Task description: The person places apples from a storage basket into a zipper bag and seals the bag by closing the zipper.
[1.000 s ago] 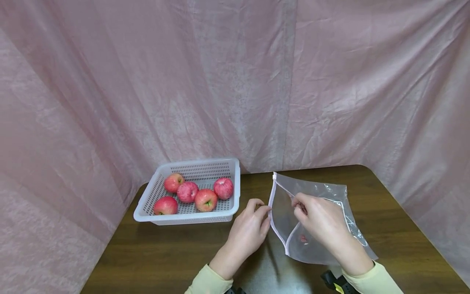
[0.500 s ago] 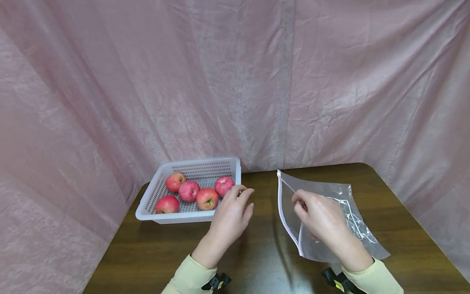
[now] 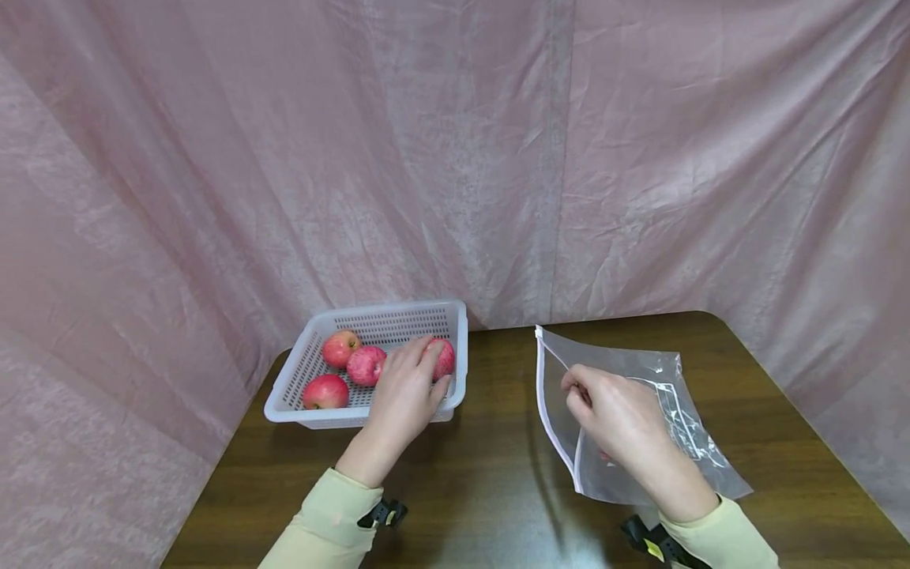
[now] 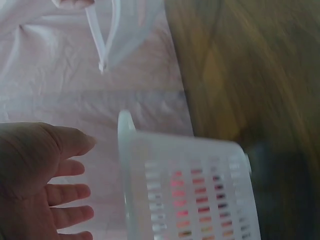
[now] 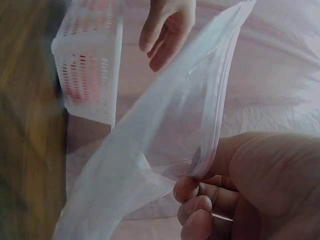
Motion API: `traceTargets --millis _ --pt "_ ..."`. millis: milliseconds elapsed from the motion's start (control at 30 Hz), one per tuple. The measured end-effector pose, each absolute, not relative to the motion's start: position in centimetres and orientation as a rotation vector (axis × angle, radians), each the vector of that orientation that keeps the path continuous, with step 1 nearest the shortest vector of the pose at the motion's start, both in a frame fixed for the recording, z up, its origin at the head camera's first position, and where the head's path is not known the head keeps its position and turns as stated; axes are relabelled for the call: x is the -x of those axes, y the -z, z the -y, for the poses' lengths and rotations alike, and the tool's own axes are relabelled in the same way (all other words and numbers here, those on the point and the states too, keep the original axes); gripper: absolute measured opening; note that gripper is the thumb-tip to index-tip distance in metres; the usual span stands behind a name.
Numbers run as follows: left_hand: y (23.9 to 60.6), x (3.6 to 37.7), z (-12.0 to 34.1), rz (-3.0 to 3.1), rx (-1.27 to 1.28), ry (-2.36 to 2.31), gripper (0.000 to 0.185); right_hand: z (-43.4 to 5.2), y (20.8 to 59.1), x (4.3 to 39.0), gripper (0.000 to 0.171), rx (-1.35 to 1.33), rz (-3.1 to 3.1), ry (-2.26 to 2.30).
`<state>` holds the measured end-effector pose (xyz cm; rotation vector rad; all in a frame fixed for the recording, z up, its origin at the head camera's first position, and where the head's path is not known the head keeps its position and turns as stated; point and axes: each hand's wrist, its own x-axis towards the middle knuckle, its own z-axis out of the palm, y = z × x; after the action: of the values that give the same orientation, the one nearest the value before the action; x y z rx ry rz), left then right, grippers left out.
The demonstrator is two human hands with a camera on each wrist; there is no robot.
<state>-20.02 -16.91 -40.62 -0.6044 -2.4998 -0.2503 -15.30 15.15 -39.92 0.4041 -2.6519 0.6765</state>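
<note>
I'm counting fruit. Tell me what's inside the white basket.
Three red apples show fully in the basket. A fourth peeks out beside the left hand, which hangs over it. Anything under the hand is hidden.

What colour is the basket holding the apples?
White, a perforated plastic basket; clearest in the head view.

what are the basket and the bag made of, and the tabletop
Basket: seemingly rigid white plastic, matte, perforated walls. Bag: thin clear glossy plastic film with a white zip edge; it crinkles and glints. Tabletop: dark wood-grain surface with a sheen, possibly laminate rather than solid wood.
</note>
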Motion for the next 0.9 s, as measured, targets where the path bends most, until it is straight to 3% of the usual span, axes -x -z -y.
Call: traceTargets --millis 900 --pt "40.3 23.6 22.2 2.866 0.429 0.074 0.069 -15.3 40.0 15.4 0.019 -0.402 2.601 -0.691"
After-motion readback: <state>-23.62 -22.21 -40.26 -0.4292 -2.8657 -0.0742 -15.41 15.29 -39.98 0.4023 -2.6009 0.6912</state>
